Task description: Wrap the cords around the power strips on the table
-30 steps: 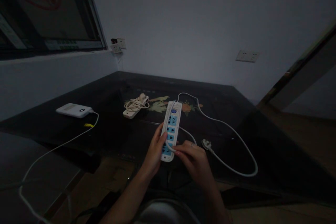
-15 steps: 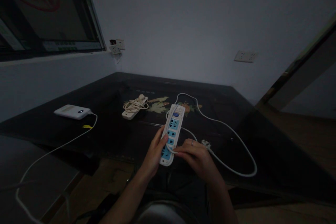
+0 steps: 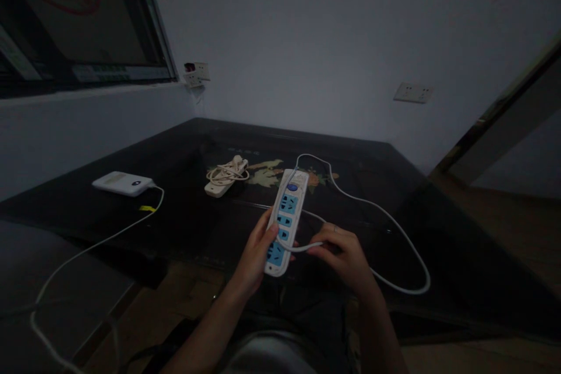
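Note:
My left hand (image 3: 254, 254) is closed around the lower left side of a white power strip (image 3: 298, 197) with blue sockets, its thumb pressing on the face. The strip is tilted, its far end pointing away from me. A white cord (image 3: 380, 205) runs along the strip's left edge, passes under my left thumb and crosses the lower sockets. My right hand (image 3: 339, 248) pinches that cord just right of the strip. The rest of the cord makes a wide loop over the table to the right. The plug does not show; my right hand seems to cover its place.
On the black table (image 3: 184, 228) lies a second power strip (image 3: 215, 189), its cord bundled on top. A white power bank (image 3: 120, 183) with a cable hanging over the table edge lies at the left. Wall sockets (image 3: 412, 93) are behind the table.
My right hand has drawn the cord to the right, away from the strip, so a longer stretch shows between strip and fingers. My left hand keeps its hold.

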### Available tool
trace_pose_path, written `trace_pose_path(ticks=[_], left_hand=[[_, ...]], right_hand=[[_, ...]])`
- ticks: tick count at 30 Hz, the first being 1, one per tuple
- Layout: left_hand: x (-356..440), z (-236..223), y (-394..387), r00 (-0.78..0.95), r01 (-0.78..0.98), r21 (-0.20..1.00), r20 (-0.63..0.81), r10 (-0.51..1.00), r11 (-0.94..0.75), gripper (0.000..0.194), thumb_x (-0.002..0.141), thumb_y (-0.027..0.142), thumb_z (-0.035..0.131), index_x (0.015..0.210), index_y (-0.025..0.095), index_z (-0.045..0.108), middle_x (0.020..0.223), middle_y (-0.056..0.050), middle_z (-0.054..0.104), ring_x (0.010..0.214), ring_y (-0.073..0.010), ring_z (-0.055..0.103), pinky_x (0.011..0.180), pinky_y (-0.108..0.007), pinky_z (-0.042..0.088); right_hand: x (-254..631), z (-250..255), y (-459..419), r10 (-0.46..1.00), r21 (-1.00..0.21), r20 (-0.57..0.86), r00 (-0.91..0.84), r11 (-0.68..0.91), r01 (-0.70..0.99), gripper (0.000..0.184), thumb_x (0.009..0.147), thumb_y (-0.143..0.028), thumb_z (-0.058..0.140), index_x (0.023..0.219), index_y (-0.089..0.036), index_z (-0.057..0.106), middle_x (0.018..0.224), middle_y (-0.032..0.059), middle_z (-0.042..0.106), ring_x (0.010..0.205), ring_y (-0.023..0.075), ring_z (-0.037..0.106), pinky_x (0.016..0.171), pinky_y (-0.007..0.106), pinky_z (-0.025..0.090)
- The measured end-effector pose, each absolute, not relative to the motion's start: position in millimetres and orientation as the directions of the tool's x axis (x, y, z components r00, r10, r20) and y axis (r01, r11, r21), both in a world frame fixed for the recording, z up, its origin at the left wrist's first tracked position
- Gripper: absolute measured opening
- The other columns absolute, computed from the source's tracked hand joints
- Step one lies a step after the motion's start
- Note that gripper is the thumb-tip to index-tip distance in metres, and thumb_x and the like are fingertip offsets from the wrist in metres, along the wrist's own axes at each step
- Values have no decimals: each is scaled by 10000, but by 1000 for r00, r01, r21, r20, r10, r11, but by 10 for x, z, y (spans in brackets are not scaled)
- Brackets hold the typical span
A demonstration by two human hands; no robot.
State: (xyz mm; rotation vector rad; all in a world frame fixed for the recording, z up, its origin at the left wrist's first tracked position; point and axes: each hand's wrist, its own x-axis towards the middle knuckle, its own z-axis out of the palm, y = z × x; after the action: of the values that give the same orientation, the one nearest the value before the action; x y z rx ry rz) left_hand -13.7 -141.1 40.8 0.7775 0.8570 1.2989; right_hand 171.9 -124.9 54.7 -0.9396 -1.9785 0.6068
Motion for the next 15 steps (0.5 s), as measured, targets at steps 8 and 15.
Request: trace_pose_path(ticks=[8, 15], left_hand=[[-121, 341, -1344, -12, -466, 883, -69, 998, 56, 540, 766, 502, 655, 1155, 146, 540, 928, -94, 698, 673, -192, 683, 553, -257, 546], [-119, 365, -1351, 3, -473, 876, -101, 995, 90, 559, 740, 520, 672, 1151, 170, 528, 969, -99, 686, 678, -203, 684, 493, -259, 539]], right_hand=[[1615, 544, -1348, 736, -672, 503, -453, 663, 331, 308, 857, -440, 592, 739, -175, 695, 641, 20, 600, 616, 132, 545, 582, 252, 408], [1548, 493, -1376, 714, -660, 496, -495, 680, 319, 263, 871, -403, 591, 784, -185, 709, 680, 28, 644, 655, 142, 568, 619, 267, 423]])
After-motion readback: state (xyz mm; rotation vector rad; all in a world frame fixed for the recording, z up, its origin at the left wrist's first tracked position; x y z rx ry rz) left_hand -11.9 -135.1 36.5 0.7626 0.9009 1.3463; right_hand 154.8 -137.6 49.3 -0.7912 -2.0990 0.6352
